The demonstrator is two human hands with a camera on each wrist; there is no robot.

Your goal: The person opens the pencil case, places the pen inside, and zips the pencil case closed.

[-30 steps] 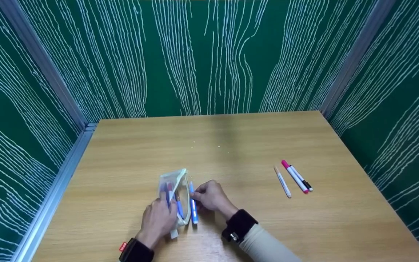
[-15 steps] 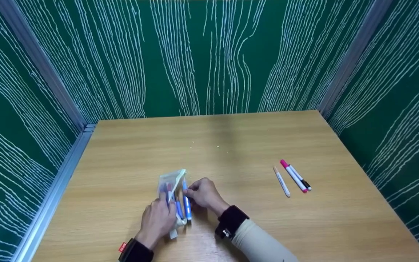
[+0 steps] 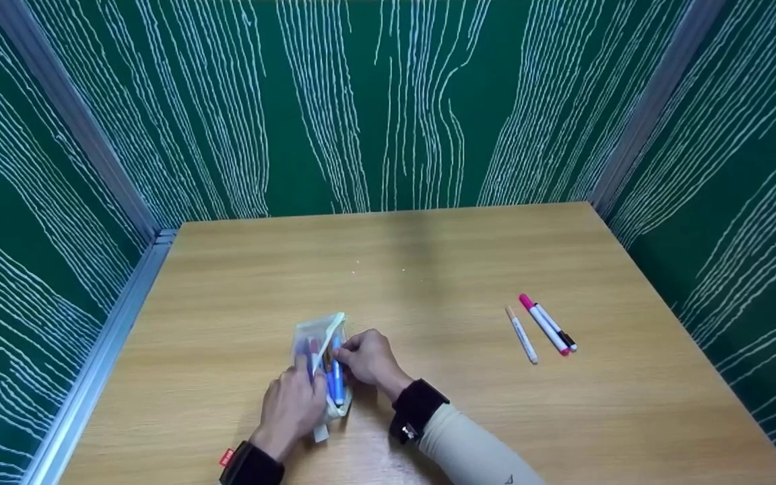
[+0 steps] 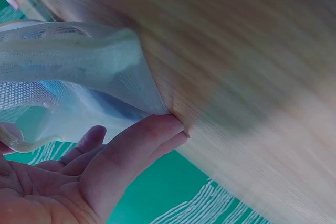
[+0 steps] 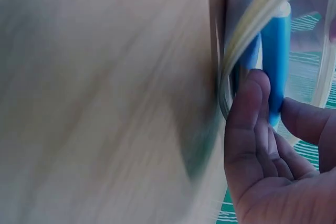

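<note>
A pale, see-through mesh pencil pouch (image 3: pixel 308 329) stands on the table with its zip opening toward the right. My left hand (image 3: pixel 292 407) holds it from the left; in the left wrist view, the fingertips touch the lower edge of the mesh (image 4: pixel 100 61) and part of the thumb is cut off at the frame's edge. My right hand (image 3: pixel 372 360) pinches a blue marker (image 5: pixel 276 59) between thumb and fingers, inside the pouch mouth. Other pens, one of them blue, show inside the pouch, partly hidden by mesh and fingers.
On the right of the wooden table (image 3: pixel 428 303) lie a pink-capped marker (image 3: pixel 544 325), a black-capped marker (image 3: pixel 556 328) and a thin peach-capped marker (image 3: pixel 521 336). Green walls with white lines (image 3: pixel 320 101) enclose the back and sides. Small white specks dot the table's middle.
My right hand has moved left, carrying the blue marker from beside the pouch into its opening. The left hand and pouch have stayed almost still.
</note>
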